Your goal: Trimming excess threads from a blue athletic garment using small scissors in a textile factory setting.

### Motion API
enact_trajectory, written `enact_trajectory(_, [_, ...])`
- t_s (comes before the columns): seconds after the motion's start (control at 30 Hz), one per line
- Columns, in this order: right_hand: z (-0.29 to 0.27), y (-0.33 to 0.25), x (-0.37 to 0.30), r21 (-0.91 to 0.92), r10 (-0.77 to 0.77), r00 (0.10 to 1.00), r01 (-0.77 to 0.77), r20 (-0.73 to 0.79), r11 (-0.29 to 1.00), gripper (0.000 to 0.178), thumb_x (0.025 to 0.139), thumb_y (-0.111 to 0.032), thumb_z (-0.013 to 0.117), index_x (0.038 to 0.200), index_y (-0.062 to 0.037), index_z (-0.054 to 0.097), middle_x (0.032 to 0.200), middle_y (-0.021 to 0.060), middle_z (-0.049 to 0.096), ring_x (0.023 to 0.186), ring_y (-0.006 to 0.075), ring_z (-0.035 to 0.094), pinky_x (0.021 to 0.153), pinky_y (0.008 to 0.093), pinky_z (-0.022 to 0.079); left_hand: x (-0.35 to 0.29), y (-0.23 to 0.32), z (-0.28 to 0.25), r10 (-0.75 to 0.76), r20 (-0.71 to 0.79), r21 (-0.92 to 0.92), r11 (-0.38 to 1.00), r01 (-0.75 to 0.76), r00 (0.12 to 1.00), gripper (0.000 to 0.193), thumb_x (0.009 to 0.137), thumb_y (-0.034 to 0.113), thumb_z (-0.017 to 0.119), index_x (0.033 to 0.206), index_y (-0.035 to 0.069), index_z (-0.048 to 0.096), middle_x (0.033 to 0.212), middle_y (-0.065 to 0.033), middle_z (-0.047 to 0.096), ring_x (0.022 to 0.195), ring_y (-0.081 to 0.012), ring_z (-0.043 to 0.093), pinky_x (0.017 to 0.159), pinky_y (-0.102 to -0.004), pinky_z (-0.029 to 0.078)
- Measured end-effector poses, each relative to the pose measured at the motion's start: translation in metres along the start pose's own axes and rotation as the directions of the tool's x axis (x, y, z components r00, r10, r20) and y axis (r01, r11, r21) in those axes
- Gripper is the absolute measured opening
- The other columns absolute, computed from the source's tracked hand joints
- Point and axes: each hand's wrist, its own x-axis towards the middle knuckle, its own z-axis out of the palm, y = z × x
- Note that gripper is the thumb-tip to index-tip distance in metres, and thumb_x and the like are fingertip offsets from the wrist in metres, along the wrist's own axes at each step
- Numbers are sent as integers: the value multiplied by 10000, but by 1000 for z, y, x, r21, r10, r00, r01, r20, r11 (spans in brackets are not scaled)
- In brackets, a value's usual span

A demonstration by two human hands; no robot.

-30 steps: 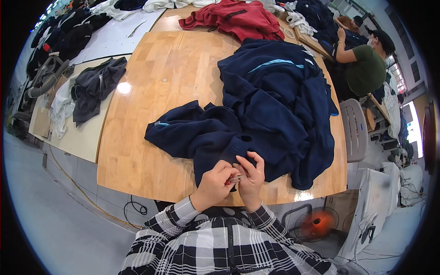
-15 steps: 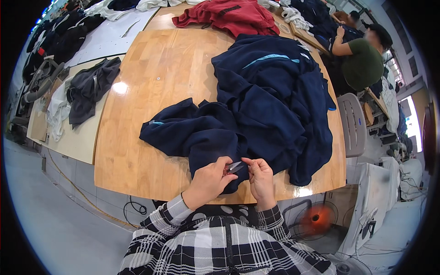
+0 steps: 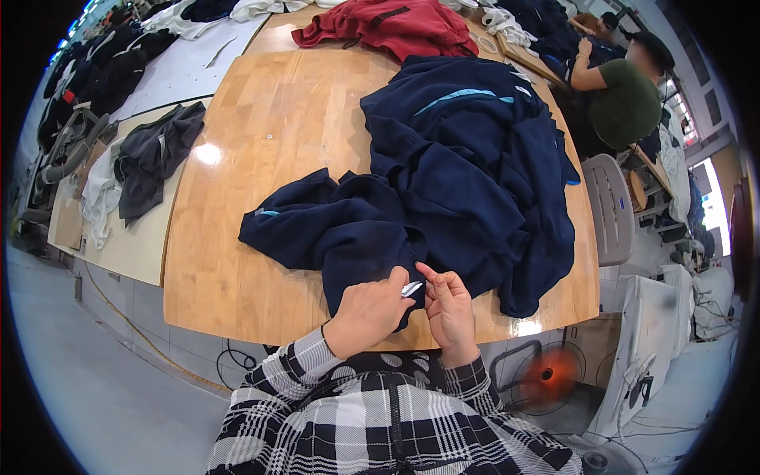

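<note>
A dark navy garment (image 3: 467, 182) with light-blue trim lies crumpled on the wooden table, one part (image 3: 348, 237) spread towards me. In my left hand (image 3: 368, 313) is a small pair of thread snips (image 3: 412, 289), its metal blades pointing right, close to my other fingers. The palm hides the handles. My right hand (image 3: 450, 313) is closed in a pinch at the near edge of the navy cloth, thumb and index finger together just beyond the blades. Whether cloth or a thread is between these fingertips, I cannot tell.
Across the table's (image 3: 261, 158) far end lies a red garment (image 3: 396, 28). A side table at left holds a grey garment (image 3: 161, 158) and white cloth (image 3: 101, 194). At right are a plastic chair (image 3: 608, 210), a co-worker (image 3: 621, 103) and a fan (image 3: 548, 374) below the table edge.
My left hand has rolled over, its back now facing up, and the blades have shifted slightly right, closer to my right fingers. My right hand keeps nearly the same place.
</note>
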Motion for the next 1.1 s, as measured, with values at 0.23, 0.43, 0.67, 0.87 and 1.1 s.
enact_trajectory(0.23, [4,-2,-2,-63,-21,999,19,-31,998,87,965,-131,547,929,-59,580,1286,200,538,773,52,500,827,217,464,2,-2,8,21,-17,-8,1000,-21,1000,294,857,235,639,967,48,440,710,-153,645,640,-315,654,540,-401,497])
enact_trajectory(0.43, [-2,-5,2,164,44,998,-50,42,985,97,974,-120,527,924,-51,575,1269,192,553,771,71,502,830,218,468,0,-5,5,23,-28,-37,999,-24,999,291,855,234,641,974,55,444,711,-143,647,653,-314,657,545,-399,500])
enact_trajectory(0.67, [-13,-5,2,176,42,997,-53,66,983,109,972,-168,526,952,-74,578,1258,178,575,944,167,598,888,314,490,1,-8,1,21,4,-125,992,-20,1000,314,861,235,648,1038,54,463,834,-167,660,739,-316,662,609,-395,508])
enact_trajectory(0.87, [-50,-37,-27,-230,-18,1000,15,-12,973,105,935,-140,582,968,-43,605,1172,146,631,1063,212,589,914,404,480,4,-30,12,-172,-27,-511,849,134,985,332,899,207,619,1138,29,472,902,-179,658,807,-311,661,724,-350,504])
enact_trajectory(1.1, [-31,-71,-54,-954,98,971,191,218,232,247,842,-73,648,1084,-29,666,1066,100,658,1112,179,556,935,299,433,5,-34,10,-179,-34,-618,777,120,983,348,901,200,630,1152,6,485,902,-145,643,771,-221,627,731,-298,486])
